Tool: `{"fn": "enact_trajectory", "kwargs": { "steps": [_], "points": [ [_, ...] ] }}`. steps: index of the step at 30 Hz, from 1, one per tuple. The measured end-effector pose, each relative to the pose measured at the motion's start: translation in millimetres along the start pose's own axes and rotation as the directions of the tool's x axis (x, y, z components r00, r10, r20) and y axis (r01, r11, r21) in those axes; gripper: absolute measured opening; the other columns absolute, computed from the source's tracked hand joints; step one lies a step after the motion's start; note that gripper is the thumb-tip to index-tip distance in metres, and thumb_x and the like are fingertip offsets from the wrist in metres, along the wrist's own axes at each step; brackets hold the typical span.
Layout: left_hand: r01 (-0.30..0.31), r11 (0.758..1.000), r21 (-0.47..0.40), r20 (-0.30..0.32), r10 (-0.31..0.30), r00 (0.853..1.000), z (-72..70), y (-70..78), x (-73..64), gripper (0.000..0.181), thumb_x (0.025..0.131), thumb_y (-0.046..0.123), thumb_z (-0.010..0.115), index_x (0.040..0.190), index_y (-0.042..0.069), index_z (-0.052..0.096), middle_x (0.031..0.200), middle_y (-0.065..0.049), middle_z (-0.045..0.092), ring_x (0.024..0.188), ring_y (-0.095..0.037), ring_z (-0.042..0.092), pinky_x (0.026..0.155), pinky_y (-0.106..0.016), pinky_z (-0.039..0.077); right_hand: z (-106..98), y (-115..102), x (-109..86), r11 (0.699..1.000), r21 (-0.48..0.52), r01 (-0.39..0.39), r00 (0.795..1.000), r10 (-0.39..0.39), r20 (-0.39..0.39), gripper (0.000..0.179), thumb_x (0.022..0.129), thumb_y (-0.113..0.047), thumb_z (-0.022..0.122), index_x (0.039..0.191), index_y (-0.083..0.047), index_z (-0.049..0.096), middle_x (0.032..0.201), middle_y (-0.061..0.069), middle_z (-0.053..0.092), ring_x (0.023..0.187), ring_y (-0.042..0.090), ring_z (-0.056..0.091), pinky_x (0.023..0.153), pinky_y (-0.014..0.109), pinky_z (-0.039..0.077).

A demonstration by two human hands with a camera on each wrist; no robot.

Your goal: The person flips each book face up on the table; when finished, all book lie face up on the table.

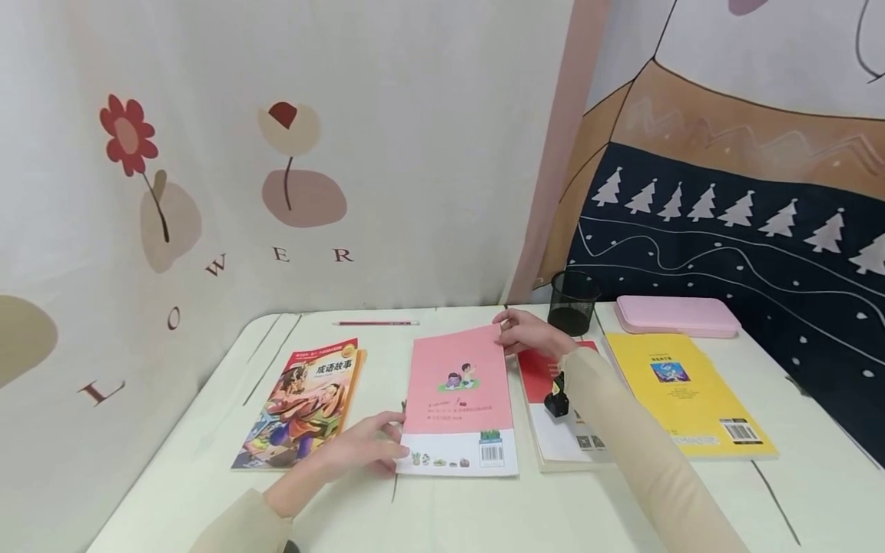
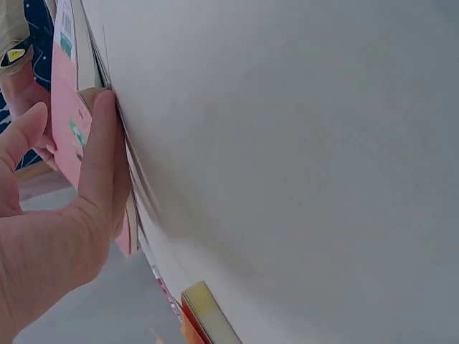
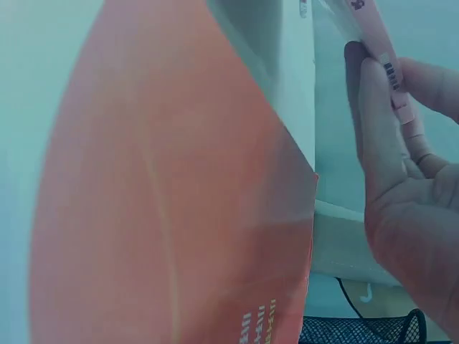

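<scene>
A pink book [image 1: 459,384] with a white lower band and a barcode lies back cover up at the middle of the table. My right hand [image 1: 528,336] pinches its upper right corner between thumb and fingers; the right wrist view also shows this hand [image 3: 409,172] around the book's edge. My left hand [image 1: 369,445] is at the lower left edge. In the left wrist view its fingers [image 2: 99,158] are fairly straight against the book's side, the thumb held apart. Under my right forearm lies a red and white book [image 1: 553,426], partly hidden.
To the left is a colourful storybook [image 1: 304,403], to the right a yellow book [image 1: 691,395]. A pencil [image 1: 376,323] lies at the back. A black mesh pen holder [image 1: 572,307] and a pink pencil case [image 1: 677,316] stand at the back right.
</scene>
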State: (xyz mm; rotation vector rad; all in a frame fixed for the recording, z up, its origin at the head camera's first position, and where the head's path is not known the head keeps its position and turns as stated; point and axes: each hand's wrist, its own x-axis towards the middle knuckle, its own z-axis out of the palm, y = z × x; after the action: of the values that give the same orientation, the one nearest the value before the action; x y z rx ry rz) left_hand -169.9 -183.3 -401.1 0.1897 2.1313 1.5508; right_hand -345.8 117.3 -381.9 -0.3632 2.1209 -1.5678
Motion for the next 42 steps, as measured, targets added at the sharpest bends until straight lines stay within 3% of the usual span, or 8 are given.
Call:
{"fn": "enact_trajectory", "kwargs": {
  "steps": [9, 20, 30, 37, 42],
  "points": [
    [0.006, 1.0, 0.011, 0.015, -0.007, 1.0, -0.1, 0.7, -2.7, 0.063, 0.079, 0.012, 0.063, 0.126, -0.013, 0.03, 0.097, -0.014, 0.047, 0.07, -0.024, 0.059, 0.063, -0.036, 0.051, -3.7, 1.6, -6.1, 0.978, 0.168, 0.121, 0.992, -0.126, 0.02, 0.037, 0.086, -0.003, 0.053, 0.119, -0.002, 0.037, 0.107, 0.016, 0.045, 0.088, 0.025, 0.056, 0.081, 0.035, 0.046],
    [0.006, 0.999, 0.035, 0.024, -0.007, 1.0, -2.8, 3.6, -1.5, 0.046, 0.08, 0.014, 0.062, 0.112, -0.012, 0.042, 0.087, -0.01, 0.053, 0.069, -0.019, 0.056, 0.062, -0.033, 0.05, -6.5, 1.9, -5.9, 0.957, 0.252, 0.147, 0.988, -0.129, -0.084, 0.039, 0.085, -0.006, 0.056, 0.12, -0.005, 0.038, 0.113, 0.016, 0.044, 0.098, 0.03, 0.053, 0.084, 0.035, 0.045],
    [0.005, 0.995, -0.099, 0.028, -0.002, 1.0, -11.1, 8.1, -2.7, 0.045, 0.079, 0.006, 0.061, 0.114, -0.007, 0.036, 0.096, -0.013, 0.056, 0.08, -0.023, 0.056, 0.071, -0.034, 0.048, -7.1, -6.0, -9.2, 0.939, 0.312, 0.145, 0.986, -0.111, -0.124, 0.042, 0.085, -0.005, 0.056, 0.123, -0.005, 0.037, 0.114, 0.016, 0.045, 0.098, 0.028, 0.053, 0.085, 0.034, 0.044],
    [-0.082, 0.972, -0.222, 0.048, 0.095, 0.994, -15.7, 5.9, -5.1, 0.046, 0.08, 0.0, 0.056, 0.118, -0.009, 0.031, 0.093, -0.013, 0.057, 0.086, -0.025, 0.056, 0.077, -0.037, 0.047, -12.1, -9.1, -14.0, 0.927, 0.346, 0.142, 0.986, -0.101, -0.135, 0.041, 0.086, -0.004, 0.053, 0.124, -0.003, 0.037, 0.115, 0.018, 0.047, 0.097, 0.026, 0.056, 0.085, 0.033, 0.044],
    [-0.103, 0.949, -0.299, 0.054, 0.125, 0.991, -15.1, 7.5, -6.1, 0.046, 0.082, -0.001, 0.055, 0.12, -0.01, 0.03, 0.094, -0.015, 0.057, 0.083, -0.026, 0.059, 0.078, -0.037, 0.048, -14.6, -7.2, -15.6, 0.913, 0.385, 0.133, 0.987, -0.088, -0.132, 0.044, 0.087, -0.005, 0.053, 0.126, -0.002, 0.034, 0.116, 0.016, 0.048, 0.096, 0.026, 0.056, 0.085, 0.034, 0.044]
  ]
}}
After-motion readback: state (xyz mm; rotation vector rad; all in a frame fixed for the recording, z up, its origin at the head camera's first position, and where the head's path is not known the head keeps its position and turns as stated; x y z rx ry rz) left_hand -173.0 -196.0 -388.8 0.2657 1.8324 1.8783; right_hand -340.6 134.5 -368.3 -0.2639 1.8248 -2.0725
